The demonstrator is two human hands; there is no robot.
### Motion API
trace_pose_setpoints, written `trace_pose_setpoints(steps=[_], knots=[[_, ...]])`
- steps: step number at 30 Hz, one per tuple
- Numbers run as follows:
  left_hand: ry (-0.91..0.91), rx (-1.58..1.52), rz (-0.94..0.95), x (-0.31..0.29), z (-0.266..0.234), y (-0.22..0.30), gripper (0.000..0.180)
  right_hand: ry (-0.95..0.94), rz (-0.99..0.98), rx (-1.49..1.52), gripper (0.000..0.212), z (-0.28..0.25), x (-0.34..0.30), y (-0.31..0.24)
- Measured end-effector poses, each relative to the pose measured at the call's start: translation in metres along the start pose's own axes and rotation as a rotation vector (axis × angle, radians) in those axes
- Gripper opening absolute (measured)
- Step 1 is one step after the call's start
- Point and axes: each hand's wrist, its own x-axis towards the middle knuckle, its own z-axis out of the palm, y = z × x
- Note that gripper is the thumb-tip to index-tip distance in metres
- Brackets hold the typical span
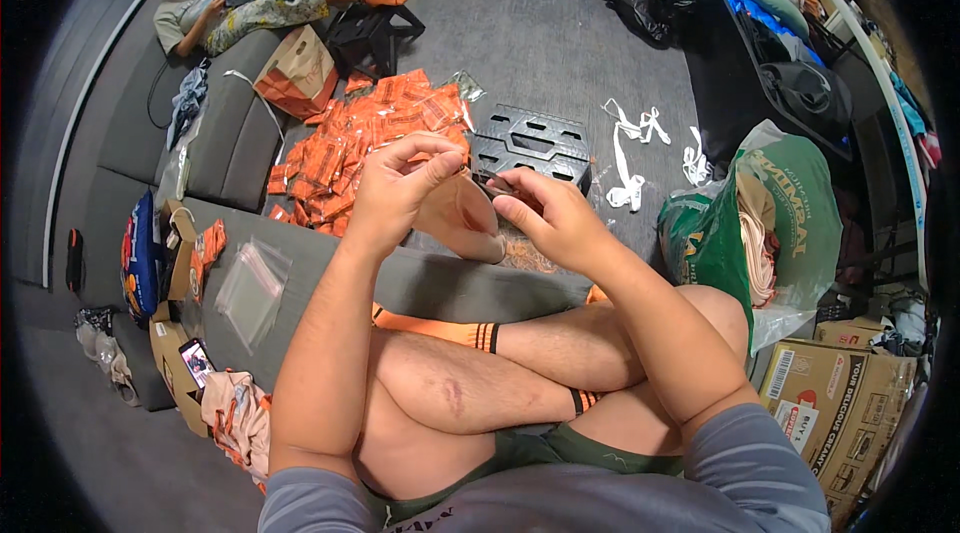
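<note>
In front of my crossed legs I hold up a peach-coloured cloth piece (458,218), which hangs down between my hands. My left hand (405,191) is closed, thumb and fingers pinching its upper edge. Close beside it, my right hand (548,218) is curled around a small dark object (488,176) that touches or nearly touches the cloth edge; its kind is mostly hidden by the fingers. Beyond the hands lies a wide pile of orange packets in clear plastic (385,133). A black folding step stool (532,141) stands just past my right hand.
At right stands a green plastic bag (800,223) with folded peach cloth, above a cardboard box (840,413). At left lie clear plastic sleeves (250,293), a phone (196,361) and more peach cloth (238,418). White strips (630,158) lie on the floor. Another person (205,18) reclines on the far-left sofa.
</note>
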Motion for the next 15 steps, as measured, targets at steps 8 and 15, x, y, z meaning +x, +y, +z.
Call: trace_pose_setpoints(steps=[8,15], knots=[[0.01,-0.056,-0.094,0.0,0.001,0.002,0.016,0.131,-0.2,-0.197,0.036,0.007,0.003,0.009],[0.012,-0.214,-0.11,-0.001,-0.002,-0.003,0.019,0.099,-0.089,0.009,0.032,0.003,0.004,0.005]])
